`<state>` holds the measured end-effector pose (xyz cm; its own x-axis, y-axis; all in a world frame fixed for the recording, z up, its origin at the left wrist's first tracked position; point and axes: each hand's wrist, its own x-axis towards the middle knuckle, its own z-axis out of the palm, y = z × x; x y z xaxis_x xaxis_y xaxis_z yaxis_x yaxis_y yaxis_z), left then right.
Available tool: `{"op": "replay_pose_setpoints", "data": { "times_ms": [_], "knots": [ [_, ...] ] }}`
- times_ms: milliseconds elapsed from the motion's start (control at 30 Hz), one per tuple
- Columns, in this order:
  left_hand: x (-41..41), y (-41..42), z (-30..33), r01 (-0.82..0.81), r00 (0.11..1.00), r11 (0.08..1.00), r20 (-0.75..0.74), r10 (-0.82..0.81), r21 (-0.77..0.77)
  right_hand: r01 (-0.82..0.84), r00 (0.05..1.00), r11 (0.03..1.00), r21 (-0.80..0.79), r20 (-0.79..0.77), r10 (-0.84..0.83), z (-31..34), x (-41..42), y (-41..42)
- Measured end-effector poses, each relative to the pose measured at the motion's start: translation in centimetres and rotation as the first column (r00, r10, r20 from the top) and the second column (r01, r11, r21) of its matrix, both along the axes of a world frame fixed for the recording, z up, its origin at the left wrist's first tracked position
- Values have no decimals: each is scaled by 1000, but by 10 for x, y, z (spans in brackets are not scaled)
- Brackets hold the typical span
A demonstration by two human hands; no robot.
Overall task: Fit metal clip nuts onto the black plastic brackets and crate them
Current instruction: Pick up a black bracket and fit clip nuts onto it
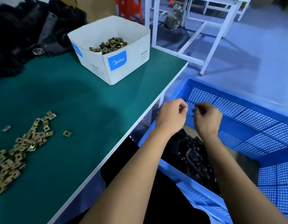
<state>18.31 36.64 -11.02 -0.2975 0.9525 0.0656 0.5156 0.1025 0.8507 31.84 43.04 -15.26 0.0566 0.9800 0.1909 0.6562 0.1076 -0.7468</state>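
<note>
Setting: green worktable (78, 110), blue crate (253, 120) beside it on the floor.
Hands: left hand (171, 114) and right hand (207, 117) hang over the crate, fingers curled, apparently empty.
Done: black brackets (191, 152) lie in the crate.
Left: many loose clip nuts (27, 143) on the table; more in the white box (117, 62).
Obstruction: none apparent.

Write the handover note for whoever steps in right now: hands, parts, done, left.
Left hand and right hand: both over the blue crate, fingers curled, nothing visibly held.
Black brackets: a batch lies in the crate; an unsorted pile sits at the table's far left.
Clip nuts: loose on the green table, more in the white box.
Done: some brackets crated.
Left: fit clips to the remaining pile and crate them.
</note>
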Motion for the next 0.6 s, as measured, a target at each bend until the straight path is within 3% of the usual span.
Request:
{"op": "replay_pose_setpoints", "data": {
  "times_ms": [67,167,300,400,500,600],
  "knots": [
    [-9,-1,48,-79,997,953,41,70,293,-23,994,967,254,-100,50,45,-20,-7],
    [-48,-27,110,-212,975,775,81,205,595,-113,947,864,490,-209,242,112,-71,-29],
    [-123,-89,145,-463,879,610,247,407,644,-354,793,760,545,-257,553,162,-160,-82],
    [-188,-157,136,-634,719,480,235,654,606,-660,601,613,435,-184,778,169,-238,-135],
    [-249,-252,111,-709,484,342,74,872,617,-902,328,300,312,43,944,167,-307,-203],
    [-293,-352,84,-796,204,226,-104,974,562,-988,41,5,153,232,972,167,-355,-273]
  ]
}}
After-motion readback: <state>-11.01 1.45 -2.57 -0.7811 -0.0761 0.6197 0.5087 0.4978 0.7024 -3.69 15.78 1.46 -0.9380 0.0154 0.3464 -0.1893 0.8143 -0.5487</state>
